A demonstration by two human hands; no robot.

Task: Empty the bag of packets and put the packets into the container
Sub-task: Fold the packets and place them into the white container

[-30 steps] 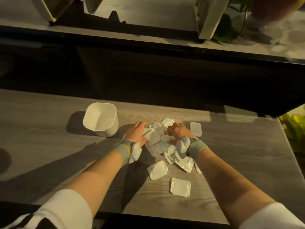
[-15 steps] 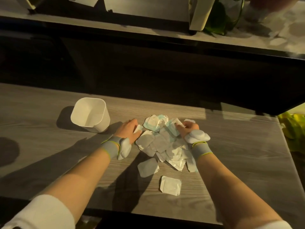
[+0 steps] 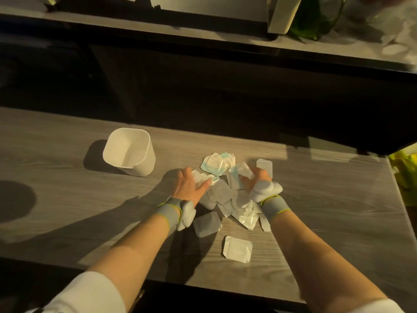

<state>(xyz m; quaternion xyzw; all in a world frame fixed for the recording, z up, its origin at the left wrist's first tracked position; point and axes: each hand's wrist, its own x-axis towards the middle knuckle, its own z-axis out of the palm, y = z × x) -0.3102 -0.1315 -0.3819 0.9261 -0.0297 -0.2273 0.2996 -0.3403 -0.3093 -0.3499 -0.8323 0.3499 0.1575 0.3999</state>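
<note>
A heap of white square packets (image 3: 228, 195) lies on the grey wooden table (image 3: 67, 199). My left hand (image 3: 188, 186) rests on the heap's left side, fingers spread over packets. At the right side, my right hand (image 3: 255, 179) has its fingers curled around a few packets. One packet (image 3: 238, 249) lies alone near the front, another (image 3: 207, 223) beside my left wrist, and one (image 3: 264, 166) behind my right hand. The white container (image 3: 129, 152) stands upright and empty to the left of the heap. No bag is in view.
A dark gap runs behind the table, with a higher shelf (image 3: 203, 30) beyond it carrying a green bottle (image 3: 316, 16) and white objects. The table's front edge is close to my arms. Something yellow-green (image 3: 406, 168) lies past the right edge.
Both hands stay on the heap and have pressed in from the sides, shifting packets a little. My right fingers have curled onto some packets. The camera has tilted slightly.
</note>
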